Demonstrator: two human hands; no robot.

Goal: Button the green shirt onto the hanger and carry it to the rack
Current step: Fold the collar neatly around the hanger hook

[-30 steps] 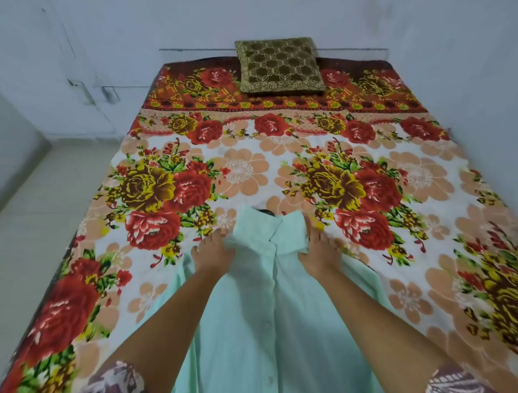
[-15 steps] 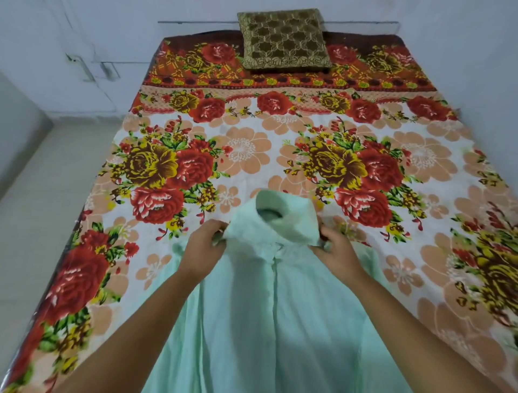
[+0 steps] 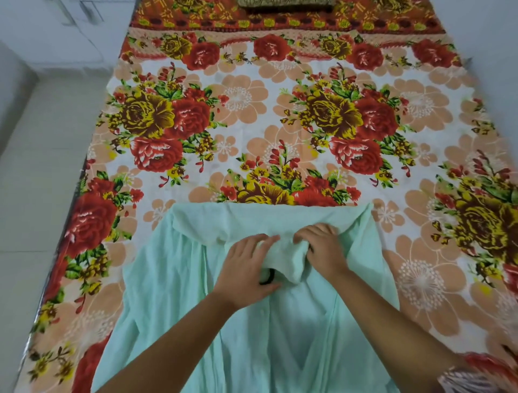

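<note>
In the lower middle of the frame the green shirt point(image 3: 173, 294) lies spread front-up on the bed point(image 3: 252, 117). At its collar, the left hand point(image 3: 248, 269) lies mostly open over the fabric, covering a small dark piece, perhaps the hanger point(image 3: 268, 277). Just beside it, the right hand point(image 3: 322, 248) pinches the bunched collar. A cushion point(image 3: 286, 2) sits at the top edge.
</note>
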